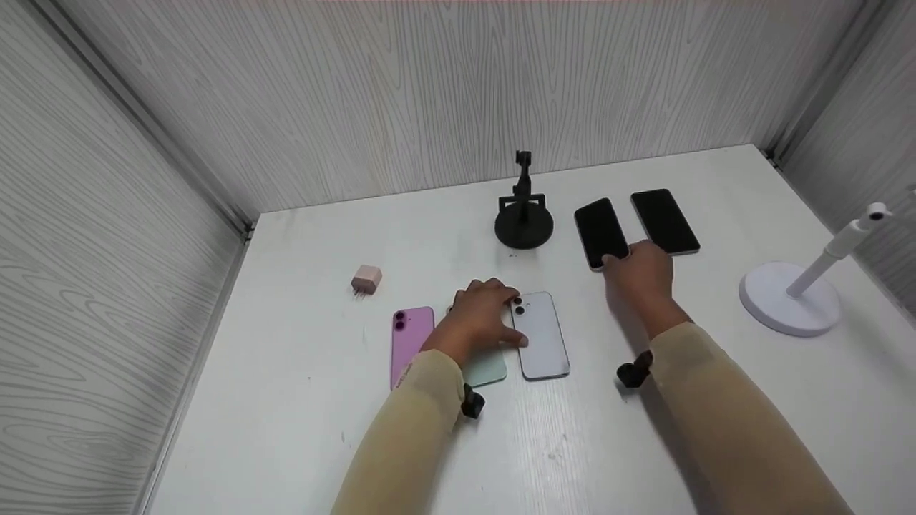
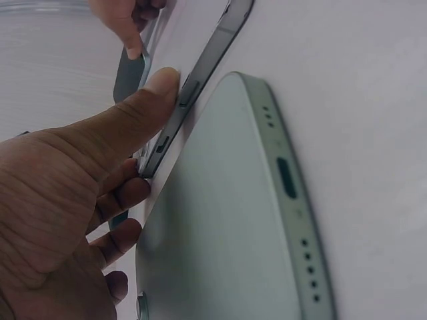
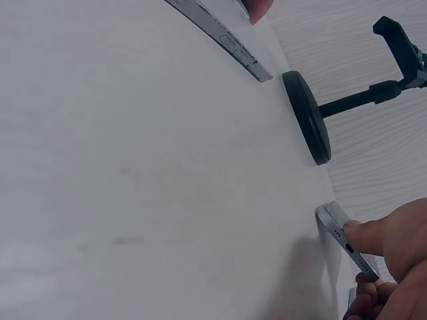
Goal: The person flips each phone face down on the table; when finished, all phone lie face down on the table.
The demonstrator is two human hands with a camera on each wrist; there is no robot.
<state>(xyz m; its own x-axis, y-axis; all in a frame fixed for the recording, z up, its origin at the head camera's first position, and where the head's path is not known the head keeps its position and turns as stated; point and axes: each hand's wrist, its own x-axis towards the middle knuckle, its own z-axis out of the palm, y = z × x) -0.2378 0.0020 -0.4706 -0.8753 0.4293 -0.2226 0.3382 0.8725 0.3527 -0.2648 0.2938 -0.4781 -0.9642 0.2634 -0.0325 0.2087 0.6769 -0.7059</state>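
Note:
A white phone (image 1: 544, 340) lies back up, its two lenses at the upper left corner. My left hand (image 1: 478, 315) touches it: the thumb rests on its side edge, one finger at the camera corner. Beneath that hand is a pale green phone (image 2: 207, 220), partly hidden in the head view. A purple phone (image 1: 412, 340) lies to its left, partly covered by the sleeve. Further back, my right hand (image 1: 640, 275) pinches the near end of a black-screened phone (image 1: 600, 227) between thumb and fingers. Another black-screened phone (image 1: 664, 220) lies just right of it.
A black phone stand (image 1: 524, 225) with a round base is at the back of the white table (image 1: 286, 429). A pink charger plug (image 1: 367, 279) lies left of centre. On the right is a white stand (image 1: 791, 300). Grained panels (image 1: 393, 100) enclose the table.

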